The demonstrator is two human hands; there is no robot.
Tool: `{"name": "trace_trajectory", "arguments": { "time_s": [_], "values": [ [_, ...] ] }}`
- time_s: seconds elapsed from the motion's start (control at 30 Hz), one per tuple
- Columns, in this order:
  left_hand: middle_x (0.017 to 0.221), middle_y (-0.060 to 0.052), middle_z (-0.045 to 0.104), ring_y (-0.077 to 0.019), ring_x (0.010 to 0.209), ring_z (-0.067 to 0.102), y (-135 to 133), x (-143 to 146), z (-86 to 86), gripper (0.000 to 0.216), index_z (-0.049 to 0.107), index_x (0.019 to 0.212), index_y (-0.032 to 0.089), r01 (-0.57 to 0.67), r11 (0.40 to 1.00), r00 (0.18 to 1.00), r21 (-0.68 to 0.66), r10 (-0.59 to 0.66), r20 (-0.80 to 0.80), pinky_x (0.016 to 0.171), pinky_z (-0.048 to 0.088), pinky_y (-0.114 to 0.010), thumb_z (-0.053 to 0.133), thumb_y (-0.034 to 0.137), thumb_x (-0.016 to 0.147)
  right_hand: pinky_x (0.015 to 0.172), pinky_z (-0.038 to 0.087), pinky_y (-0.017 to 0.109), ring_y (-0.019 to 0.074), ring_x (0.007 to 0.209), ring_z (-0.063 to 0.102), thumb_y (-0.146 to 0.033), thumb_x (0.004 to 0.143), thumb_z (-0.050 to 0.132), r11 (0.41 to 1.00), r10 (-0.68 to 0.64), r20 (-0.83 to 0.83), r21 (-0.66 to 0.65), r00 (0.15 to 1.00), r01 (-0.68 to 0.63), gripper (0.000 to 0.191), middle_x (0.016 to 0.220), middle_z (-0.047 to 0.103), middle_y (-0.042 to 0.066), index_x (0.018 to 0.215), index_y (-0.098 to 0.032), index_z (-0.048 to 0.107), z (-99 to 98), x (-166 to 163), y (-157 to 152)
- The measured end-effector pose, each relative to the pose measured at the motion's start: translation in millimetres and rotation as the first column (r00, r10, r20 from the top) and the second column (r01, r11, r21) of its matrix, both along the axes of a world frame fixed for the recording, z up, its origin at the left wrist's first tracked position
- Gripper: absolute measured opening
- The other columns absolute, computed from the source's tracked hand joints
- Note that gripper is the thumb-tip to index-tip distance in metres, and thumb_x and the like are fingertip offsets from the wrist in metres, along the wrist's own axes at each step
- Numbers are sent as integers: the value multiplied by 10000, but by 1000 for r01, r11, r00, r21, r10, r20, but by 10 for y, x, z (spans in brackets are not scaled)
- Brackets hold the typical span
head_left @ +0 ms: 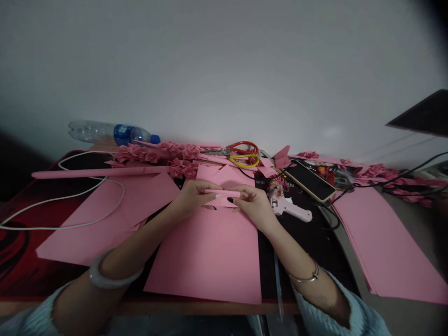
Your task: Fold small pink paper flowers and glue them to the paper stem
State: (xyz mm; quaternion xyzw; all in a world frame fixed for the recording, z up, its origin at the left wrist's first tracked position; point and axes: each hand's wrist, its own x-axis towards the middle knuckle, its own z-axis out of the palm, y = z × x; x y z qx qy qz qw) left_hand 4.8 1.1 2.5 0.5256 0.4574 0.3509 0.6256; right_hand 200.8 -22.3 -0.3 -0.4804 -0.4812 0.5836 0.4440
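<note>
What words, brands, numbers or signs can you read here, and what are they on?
"NE": seemingly the start of larger pale letters on the black mat, beside a red emblem; the rest is unclear.
Small pale lettering left of it on the mat: too small to read.
White characters on the blue label of the plastic bottle: too blurred to read.
Held pink paper piece: no writing visible.

1 plastic bottle (123,134), 1 phone (311,181)

Scissors (227,152), a glue gun (297,212), pink paper (213,261) and paper flowers (184,168) on a tabletop (196,308) show a small craft workspace.
</note>
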Motion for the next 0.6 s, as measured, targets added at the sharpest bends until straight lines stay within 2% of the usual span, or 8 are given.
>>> {"name": "trace_trajectory", "arguments": {
  "time_s": [0.23, 0.43, 0.6],
  "values": [
    [756, -5, 718, -182, 729, 666, 6, -5, -29, 152, 763, 826, 153, 6, 1000, 1000, -2, -6, -5, 592, 620, -270, 743, 173, 677, 562, 606, 278, 124, 518, 616, -149, 652, 754, 1000, -8, 38, -5, 999, 8, 219, 612, 657, -35, 868, -182, 759, 0, 0, 4],
    [689, 9, 682, -153, 654, 654, 9, 4, -18, 161, 757, 816, 147, 24, 999, 998, 27, -22, -55, 551, 612, -249, 733, 189, 663, 537, 597, 267, 124, 509, 625, -143, 640, 752, 1000, -7, 17, -8, 1000, 8, 210, 628, 670, -32, 846, -179, 740, -5, -21, -2],
    [838, -26, 714, -170, 729, 680, 1, -10, -60, 283, 730, 951, 146, 33, 997, 998, 72, -29, -58, 553, 616, -250, 720, 178, 669, 563, 586, 292, 123, 506, 598, -172, 653, 737, 1000, -6, 77, 26, 997, 4, 195, 641, 674, -29, 848, -178, 730, -6, -17, -3]
  ]
}}
